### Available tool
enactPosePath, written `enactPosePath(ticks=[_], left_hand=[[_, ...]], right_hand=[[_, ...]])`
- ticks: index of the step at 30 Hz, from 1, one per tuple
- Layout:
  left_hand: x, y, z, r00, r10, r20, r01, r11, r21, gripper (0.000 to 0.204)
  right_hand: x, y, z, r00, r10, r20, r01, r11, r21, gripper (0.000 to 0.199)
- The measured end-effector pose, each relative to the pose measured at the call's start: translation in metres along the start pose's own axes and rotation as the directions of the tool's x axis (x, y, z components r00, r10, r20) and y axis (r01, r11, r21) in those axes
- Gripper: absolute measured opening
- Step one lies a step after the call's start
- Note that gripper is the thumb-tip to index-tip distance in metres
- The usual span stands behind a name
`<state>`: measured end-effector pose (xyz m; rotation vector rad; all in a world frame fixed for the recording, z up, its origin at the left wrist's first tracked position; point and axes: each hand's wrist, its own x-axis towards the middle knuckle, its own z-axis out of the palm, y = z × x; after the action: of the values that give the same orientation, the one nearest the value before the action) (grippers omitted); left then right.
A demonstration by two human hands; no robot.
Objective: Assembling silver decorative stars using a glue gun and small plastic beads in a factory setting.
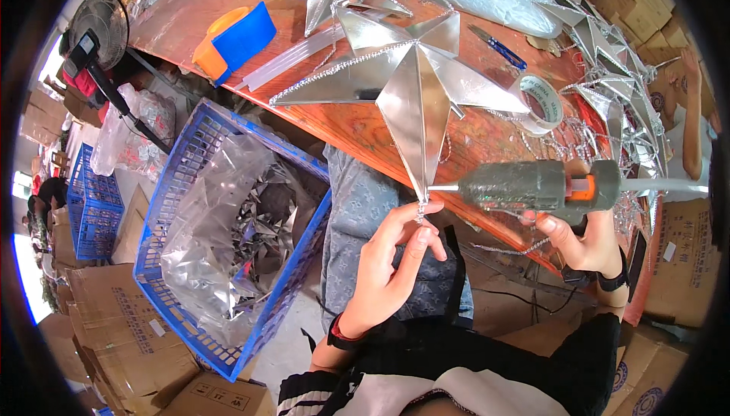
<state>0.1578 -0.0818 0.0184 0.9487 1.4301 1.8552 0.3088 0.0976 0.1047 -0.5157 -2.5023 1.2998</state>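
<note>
Glue gun at the star's near tip, bead trim pinched in place.

L hand (384, 264) had its grip pinched on the end of the silver bead trim (420, 211), right at the lowest point of the silver foil star (414, 85), which hung over the near edge of the wooden counter (342, 131). R hand (589, 245) was clenched round the glue gun (532, 185), nozzle touching that same tip. Judged approx: trim already ran along the star's upper-left edge, so this star looked well along, w/ the near tip being fixed & the other edges hard to tell. Left of the knees, a blue plastic crate (163, 211) w/ a bag of foil pieces. Farther back: clear tape roll (541, 103), orange-blue tape dispenser (232, 36), more foil stars (608, 58).
</note>
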Motion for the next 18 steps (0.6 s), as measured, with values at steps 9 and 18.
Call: enactPosePath(ticks=[9,18], left_hand=[[0.001,0.0,-0.007,0.999,0.004,0.044,-0.006,0.998,0.059,0.026],[0.003,-0.008,-0.007,0.998,0.043,0.056,-0.045,0.998,0.041,0.023]], right_hand=[[0.031,-0.017,0.003,0.989,0.057,-0.139,-0.063,0.997,-0.038,0.024],[0.041,-0.016,0.003,0.993,0.049,-0.105,-0.055,0.997,-0.054,0.025]])
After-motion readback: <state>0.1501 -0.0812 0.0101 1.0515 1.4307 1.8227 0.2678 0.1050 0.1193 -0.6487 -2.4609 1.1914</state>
